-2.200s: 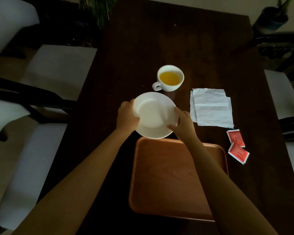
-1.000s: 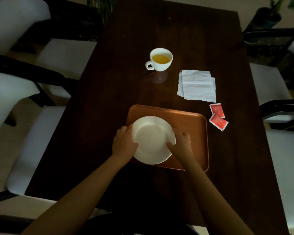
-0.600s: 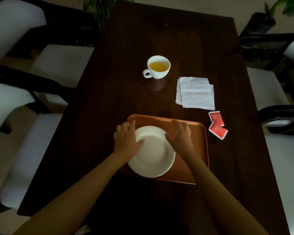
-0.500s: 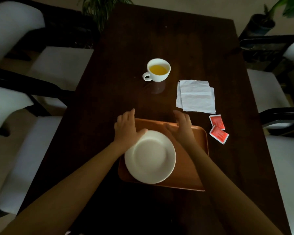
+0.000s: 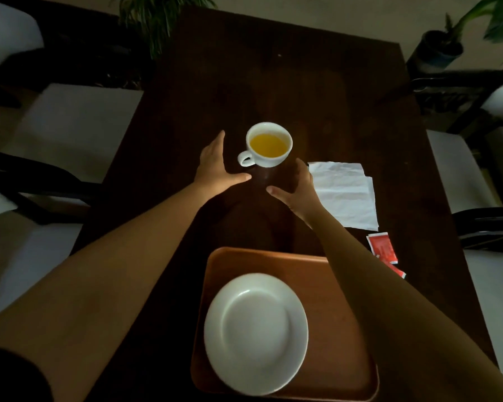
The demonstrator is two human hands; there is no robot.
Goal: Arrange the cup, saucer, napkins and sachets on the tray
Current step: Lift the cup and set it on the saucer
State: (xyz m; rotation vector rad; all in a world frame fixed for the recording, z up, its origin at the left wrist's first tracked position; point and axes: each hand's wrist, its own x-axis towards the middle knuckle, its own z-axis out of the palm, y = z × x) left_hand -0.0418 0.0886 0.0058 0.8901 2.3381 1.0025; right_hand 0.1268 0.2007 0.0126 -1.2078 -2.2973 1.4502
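White round saucer now lies released on the brown wooden tray; both the left hand and right hand, open, have reached flanking the white cup of yellow liquid.

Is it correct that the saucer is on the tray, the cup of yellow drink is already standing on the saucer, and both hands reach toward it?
Not quite. In the head view the cup stands on the dark table, beyond the tray. The saucer on the tray is empty. The left hand and right hand do reach toward the cup.
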